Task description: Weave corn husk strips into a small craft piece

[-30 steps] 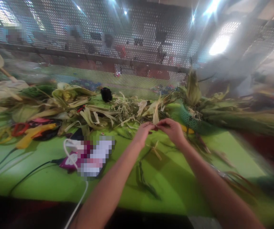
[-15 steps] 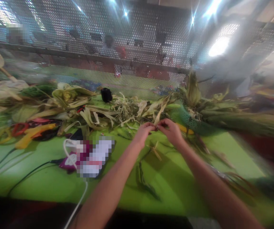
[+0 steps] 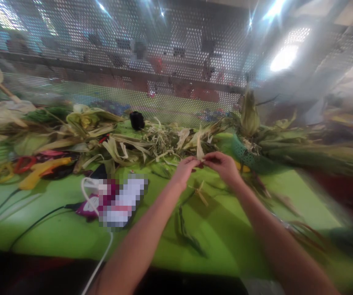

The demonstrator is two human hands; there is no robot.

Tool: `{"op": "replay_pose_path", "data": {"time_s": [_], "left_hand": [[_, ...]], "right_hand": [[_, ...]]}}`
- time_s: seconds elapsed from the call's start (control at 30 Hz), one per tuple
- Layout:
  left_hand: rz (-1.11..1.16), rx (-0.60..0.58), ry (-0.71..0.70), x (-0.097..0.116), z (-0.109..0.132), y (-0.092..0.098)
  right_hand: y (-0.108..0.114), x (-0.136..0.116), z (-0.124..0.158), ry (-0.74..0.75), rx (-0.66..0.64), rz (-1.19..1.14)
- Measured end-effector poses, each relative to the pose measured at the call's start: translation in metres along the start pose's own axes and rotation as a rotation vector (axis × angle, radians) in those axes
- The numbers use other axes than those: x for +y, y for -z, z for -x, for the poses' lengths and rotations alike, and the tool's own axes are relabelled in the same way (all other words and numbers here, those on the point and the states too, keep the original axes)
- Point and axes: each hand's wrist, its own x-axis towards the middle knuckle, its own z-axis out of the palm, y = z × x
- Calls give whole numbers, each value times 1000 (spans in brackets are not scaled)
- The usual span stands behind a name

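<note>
Both my hands meet above the green table (image 3: 72, 233), fingertips pinched together. My left hand (image 3: 185, 170) and my right hand (image 3: 224, 166) each grip the base of a pale corn husk strip (image 3: 200, 150) that stands up between them. Just below the hands lies a small crossed husk piece (image 3: 200, 193) on the cloth. A dark green leaf strip (image 3: 186, 231) lies nearer to me.
A heap of corn husks (image 3: 118, 141) runs along the back of the table. A teal basket (image 3: 250, 157) with husked cobs sits at the right. Scissors (image 3: 23, 164), a yellow glue gun (image 3: 39, 172), cables and a blurred-out packet (image 3: 119, 200) lie at the left. A perforated metal screen (image 3: 176, 61) stands behind.
The husk strip between my fingers has shifted from leaning right to standing more upright and shorter. My hands stay in nearly the same spot.
</note>
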Motion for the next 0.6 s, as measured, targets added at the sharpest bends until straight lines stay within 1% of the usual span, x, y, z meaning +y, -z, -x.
{"op": "replay_pose_path", "data": {"time_s": [0.13,0.23,0.37,0.5,0.6], "left_hand": [[-10,-26,15,0,0,0],[-22,-14,36,1,0,0],[24,-6,60,0,0,-1],[110,41,86,-4,-1,-3],[136,67,77,-6,-2,-4]], "right_hand": [[1,-4,1,37,10,124],[2,-4,1,74,1,186],[3,-1,0,121,-11,242],[1,4,1,112,-11,254],[-3,5,2,75,36,266]]}}
